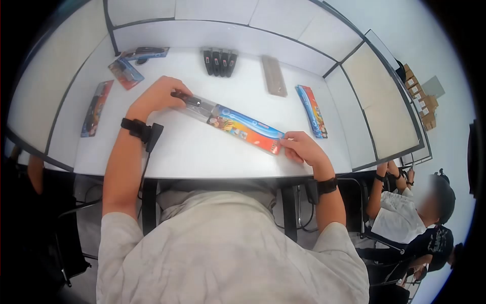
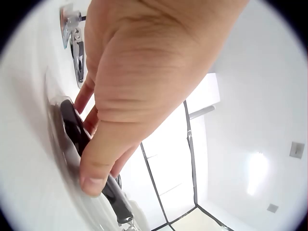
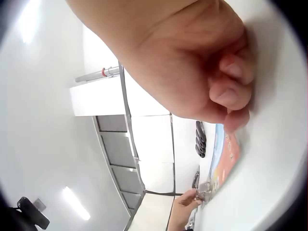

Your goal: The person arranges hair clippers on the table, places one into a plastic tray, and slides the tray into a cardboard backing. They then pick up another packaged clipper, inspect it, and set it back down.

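A long package with a printed blue, orange and red card point(image 1: 248, 126) and a black handle point(image 1: 178, 95) under clear plastic lies slantwise over the white table. At its handle end, the left hand point(image 1: 161, 96) grips it; in the left wrist view the thumb lies along the black handle point(image 2: 115, 197). The right hand point(image 1: 304, 148) pinches the red end of the card, its other fingers curled in the right wrist view, where the card point(image 3: 226, 154) runs away from the fingertips toward the left hand point(image 3: 182, 209).
Several black handled things point(image 1: 220, 62) stand side by side at the back, with a brownish flat pack point(image 1: 274, 76) to their right. Similar packages lie at left point(image 1: 96, 109) and right point(image 1: 312, 111). Low partition panels point(image 1: 223, 38) border the table point(image 1: 202, 157).
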{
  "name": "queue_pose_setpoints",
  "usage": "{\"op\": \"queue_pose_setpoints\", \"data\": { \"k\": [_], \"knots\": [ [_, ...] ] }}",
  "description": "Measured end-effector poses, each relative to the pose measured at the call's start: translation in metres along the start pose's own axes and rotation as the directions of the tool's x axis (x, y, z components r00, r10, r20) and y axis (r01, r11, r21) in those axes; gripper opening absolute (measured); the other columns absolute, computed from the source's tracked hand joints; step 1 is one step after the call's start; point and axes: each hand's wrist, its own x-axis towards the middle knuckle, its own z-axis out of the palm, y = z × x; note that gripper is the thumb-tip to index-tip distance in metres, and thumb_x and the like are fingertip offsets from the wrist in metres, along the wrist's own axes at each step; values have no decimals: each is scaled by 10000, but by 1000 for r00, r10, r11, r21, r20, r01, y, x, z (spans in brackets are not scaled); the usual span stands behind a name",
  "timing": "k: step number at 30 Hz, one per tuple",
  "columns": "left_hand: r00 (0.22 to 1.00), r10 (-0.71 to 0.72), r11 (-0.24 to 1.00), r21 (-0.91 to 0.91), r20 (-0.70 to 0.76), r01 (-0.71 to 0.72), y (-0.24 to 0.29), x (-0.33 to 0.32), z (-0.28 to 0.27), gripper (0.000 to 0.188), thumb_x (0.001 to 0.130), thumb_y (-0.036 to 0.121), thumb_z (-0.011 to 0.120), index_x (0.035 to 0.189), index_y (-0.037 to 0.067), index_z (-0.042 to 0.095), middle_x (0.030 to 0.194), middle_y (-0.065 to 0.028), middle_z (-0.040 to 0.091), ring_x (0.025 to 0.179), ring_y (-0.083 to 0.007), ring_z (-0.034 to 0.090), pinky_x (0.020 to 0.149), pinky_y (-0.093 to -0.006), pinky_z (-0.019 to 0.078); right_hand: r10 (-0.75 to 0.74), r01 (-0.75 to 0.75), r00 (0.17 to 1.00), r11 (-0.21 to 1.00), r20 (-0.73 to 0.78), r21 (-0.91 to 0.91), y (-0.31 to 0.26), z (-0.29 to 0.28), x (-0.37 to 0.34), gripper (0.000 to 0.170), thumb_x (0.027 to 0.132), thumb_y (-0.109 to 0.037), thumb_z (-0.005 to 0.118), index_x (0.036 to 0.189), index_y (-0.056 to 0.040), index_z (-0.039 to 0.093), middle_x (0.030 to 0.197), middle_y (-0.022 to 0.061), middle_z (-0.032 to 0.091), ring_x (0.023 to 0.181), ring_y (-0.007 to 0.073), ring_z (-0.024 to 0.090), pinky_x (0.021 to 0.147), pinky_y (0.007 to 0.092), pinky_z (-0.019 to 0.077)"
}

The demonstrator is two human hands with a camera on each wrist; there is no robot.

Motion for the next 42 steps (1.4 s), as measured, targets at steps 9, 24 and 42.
{"op": "queue_pose_setpoints", "data": {
  "k": [9, 24, 42],
  "knots": [
    [1000, -18, 1000, 10, 2, 18, 0, 1, 1, 347, 671, -12, 785, 1017, 9, 765, 932, -112, 718, 900, -246, 663, 845, -365, 539, -65, 78, 933, 997, -354, 22, 17, -27, -35, 135, 954, -122, 605, 978, 8, 632, 830, 101, 716, 575, 150, 656, 470, 247, 448],
    [1000, 20, 997, 72, -17, -19, -1, 2, 1, 347, 671, 2, 808, 1016, 6, 768, 896, -111, 722, 837, -251, 647, 776, -355, 513, -561, 292, 535, 824, -632, -485, -23, -183, 4, 216, 990, -76, 579, 1114, 0, 740, 922, 66, 730, 832, 138, 631, 763, 276, 499],
    [999, -21, 999, 43, -32, 22, 0, 0, 3, 363, 649, 41, 816, 1006, 24, 760, 897, -115, 710, 874, -265, 651, 774, -350, 523, -247, -223, 856, 615, -454, -756, 17, -157, 102, 620, 851, -439, 765, 1303, -41, 620, 1206, 256, 681, 1146, 388, 649, 971, 446, 504]
  ]
}}
